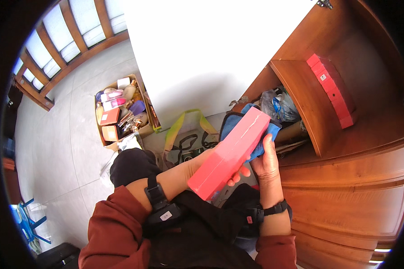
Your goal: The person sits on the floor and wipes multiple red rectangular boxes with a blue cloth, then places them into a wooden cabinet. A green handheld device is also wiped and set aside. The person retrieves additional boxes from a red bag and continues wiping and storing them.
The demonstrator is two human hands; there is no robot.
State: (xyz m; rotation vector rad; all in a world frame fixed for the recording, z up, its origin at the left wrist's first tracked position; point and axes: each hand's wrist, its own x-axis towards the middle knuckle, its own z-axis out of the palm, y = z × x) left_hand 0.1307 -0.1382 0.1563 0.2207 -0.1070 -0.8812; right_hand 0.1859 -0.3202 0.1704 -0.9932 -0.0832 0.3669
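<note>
A long pinkish-red box (230, 151) is tilted across the space before my body. My left hand (238, 175) grips it from beneath, and its fingertips show past the lower right edge. In my right hand (268, 159) is a blue cloth (232, 123) with a dark border, pressed against the box's far right side. Part of the cloth is hidden behind the box. To the right, a row of similar red boxes (331, 92) stands on a wooden cabinet shelf.
An open white cabinet door (202, 67) rises ahead. Plastic bags (281, 106) fill the lower compartment (294, 111). On the tiled floor (60, 141) at left is a cardboard carton (109, 146) of bottles and cosmetics. A yellow-green strapped bag (175, 129) lies below the door. A blue stool (27, 222) stands far left.
</note>
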